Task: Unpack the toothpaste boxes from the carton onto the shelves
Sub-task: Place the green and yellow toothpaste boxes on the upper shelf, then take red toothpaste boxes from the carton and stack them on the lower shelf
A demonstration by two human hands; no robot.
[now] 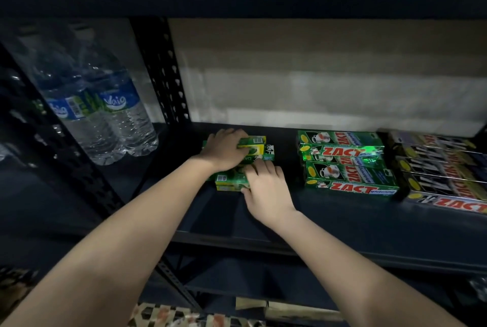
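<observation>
small green-and-yellow cardboard toothpaste boxes (238, 161): stacked mid dark metal shelf (329, 218) | left hand (226, 151) grips top box, right hand (266, 187) presses near box | light, stiff, crushable; hold long sides

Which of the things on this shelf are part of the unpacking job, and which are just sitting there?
Part of the job:
- small green and yellow boxes, under both hands
- left hand, holding the top box
- right hand, resting on the front box
- shelf
- green Zact boxes, already stacked
- dark Zact boxes, far right

Just sitting there:
- water bottles, in the next bay
</observation>
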